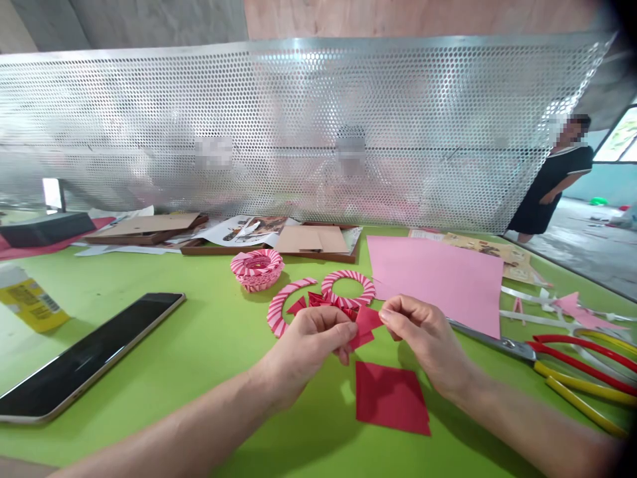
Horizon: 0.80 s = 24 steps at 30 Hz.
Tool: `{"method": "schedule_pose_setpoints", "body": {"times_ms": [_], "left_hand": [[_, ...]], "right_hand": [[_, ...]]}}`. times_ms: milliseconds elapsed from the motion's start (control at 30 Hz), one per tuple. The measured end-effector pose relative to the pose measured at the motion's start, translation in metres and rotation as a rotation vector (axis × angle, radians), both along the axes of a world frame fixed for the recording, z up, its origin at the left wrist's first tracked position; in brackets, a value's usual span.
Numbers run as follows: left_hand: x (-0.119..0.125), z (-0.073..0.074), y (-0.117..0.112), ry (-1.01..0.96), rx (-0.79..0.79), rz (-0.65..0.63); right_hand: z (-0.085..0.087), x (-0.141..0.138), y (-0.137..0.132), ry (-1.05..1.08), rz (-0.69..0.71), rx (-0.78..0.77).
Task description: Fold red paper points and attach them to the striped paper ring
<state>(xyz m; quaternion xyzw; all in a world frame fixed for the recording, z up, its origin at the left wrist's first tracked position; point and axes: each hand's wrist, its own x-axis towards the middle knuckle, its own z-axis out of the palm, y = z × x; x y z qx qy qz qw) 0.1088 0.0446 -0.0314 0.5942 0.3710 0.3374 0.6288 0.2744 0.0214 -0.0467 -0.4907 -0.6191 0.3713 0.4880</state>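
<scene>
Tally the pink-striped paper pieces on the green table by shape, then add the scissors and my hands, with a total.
Flat closed ring: 1
Open arc: 1
Bowl-shaped piece: 1
Scissors: 1
Hands: 2, left hand and right hand
Total: 6

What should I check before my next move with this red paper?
1. Red paper gripped from both sides: ok, left hand and right hand pinch it.
2. Red square within reach: ok, lying on the near side of the hands.
3. Scissors set down: ok, on the table.
4. Space behind the left hand clear: not ok, folded red pieces lie there.
5. Yellow-labelled container's contents: cannot tell.
</scene>
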Motion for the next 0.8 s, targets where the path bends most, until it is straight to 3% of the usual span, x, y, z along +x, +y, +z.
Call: {"method": "schedule_pose_setpoints", "body": {"times_ms": [67,167,300,533,800], "left_hand": [[-0.0002,-0.0009,0.0003,-0.028,-0.017,0.020],[-0.0006,-0.0025,0.0011,-0.064,-0.018,0.054],[0.0002,-0.0049,0.0017,-0.081,-0.024,0.074],[0.0039,-0.0059,-0.0013,-0.099,-0.058,0.061],[0.0034,-0.0016,-0.0041,-0.180,-0.112,0.012]], "right_hand": [[0.0010,0.0001,-0.0011,-0.063,-0.057,0.097],[0.0015,0.0001,-0.0040,-0.255,-0.161,0.438],[0.0002,-0.0018,-0.0087,-0.594,-0.085,0.761],[-0.0030,-0.0039,-0.0078,-0.796,-0.100,0.905],[-0.0035,-0.0017,-0.0070,-0.731,-0.123,0.938]]}}
